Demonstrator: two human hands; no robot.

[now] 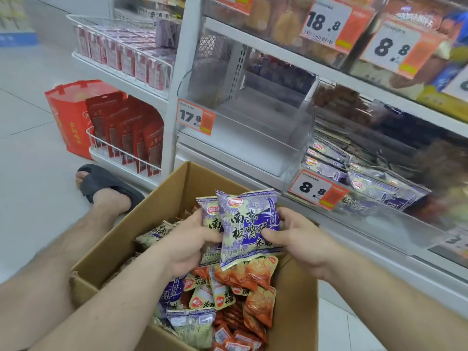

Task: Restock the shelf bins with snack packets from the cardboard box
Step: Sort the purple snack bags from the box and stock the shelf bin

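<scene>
An open cardboard box (174, 191) stands on the floor by the shelf, filled with several purple and orange snack packets. Above it I hold two purple packets upright, one overlapping the other. My left hand (188, 243) grips the rear packet (209, 219) and the left edge of the front packet (249, 226). My right hand (298, 236) pinches the front packet's right edge with thumb on its face. A clear shelf bin (243, 138) tagged 17.8 holds nothing. The clear bin to its right (354, 188), tagged 8.8, contains matching purple packets.
Wire baskets (121, 145) with red packets hang on the shelf's end at left, and a red bag (68, 122) stands on the floor beside them. My foot in a dark slipper (106, 183) rests left of the box. Upper shelves carry more goods and price tags.
</scene>
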